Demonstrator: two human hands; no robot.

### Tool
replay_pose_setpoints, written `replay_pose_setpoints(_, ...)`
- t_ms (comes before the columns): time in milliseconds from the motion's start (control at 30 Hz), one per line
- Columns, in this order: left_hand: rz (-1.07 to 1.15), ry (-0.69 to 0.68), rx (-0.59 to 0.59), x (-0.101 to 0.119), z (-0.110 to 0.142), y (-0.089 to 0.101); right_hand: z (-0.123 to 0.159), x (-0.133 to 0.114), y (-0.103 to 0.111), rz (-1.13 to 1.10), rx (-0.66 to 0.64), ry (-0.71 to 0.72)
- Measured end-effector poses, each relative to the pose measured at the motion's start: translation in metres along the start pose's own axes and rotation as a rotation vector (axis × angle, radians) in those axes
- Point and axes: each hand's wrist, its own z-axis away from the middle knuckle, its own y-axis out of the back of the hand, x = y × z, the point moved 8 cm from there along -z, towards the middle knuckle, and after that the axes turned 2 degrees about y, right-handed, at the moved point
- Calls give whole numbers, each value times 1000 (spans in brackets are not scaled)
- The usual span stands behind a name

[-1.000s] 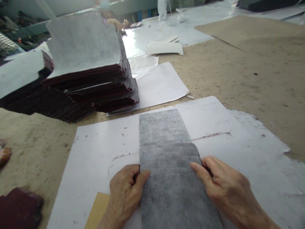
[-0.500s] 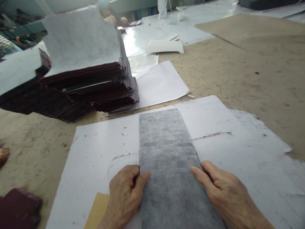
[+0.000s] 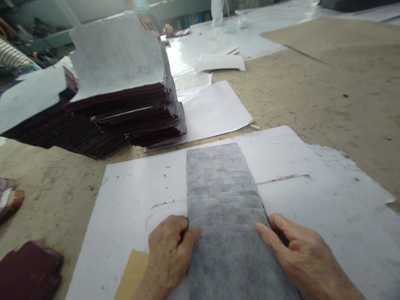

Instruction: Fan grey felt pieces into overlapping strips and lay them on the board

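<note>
A long strip of grey, felt-like sheet material (image 3: 225, 200), marked with faint cross creases, lies lengthwise before me over white paper (image 3: 131, 196). My left hand (image 3: 171, 250) pinches its left edge, thumb on top and fingers curled beneath. On the opposite edge, my right hand (image 3: 296, 250) grips it the same way; its fingertips are hidden under the strip. A yellowish card (image 3: 133, 271) shows beside my left wrist. The near end of the strip runs out of view at the bottom.
Beyond the paper, to the left, stands a tall stack of dark maroon sheets with grey backing (image 3: 134, 104). A maroon piece (image 3: 31, 271) lies at the lower left. White curved pieces (image 3: 220, 62) rest farther back, and a person's hand (image 3: 168, 30) shows behind the stack.
The whole view has shifted slightly, so things appear a little farther right. Both hands keep their hold on the grey strip, which looks unmoved on the paper.
</note>
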Motion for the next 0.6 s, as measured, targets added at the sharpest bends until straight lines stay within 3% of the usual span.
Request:
replay_pose_setpoints(233, -52, 8, 8, 1, 1, -1, 0, 2, -5, 52, -66, -80)
replay_pose_setpoints(400, -114, -22, 12, -4, 0, -5, 6, 11, -1, 224, -53, -290)
replay_pose_setpoints(600, -154, -22, 27, -8, -1, -8, 8, 21, -2, 199, -151, -470)
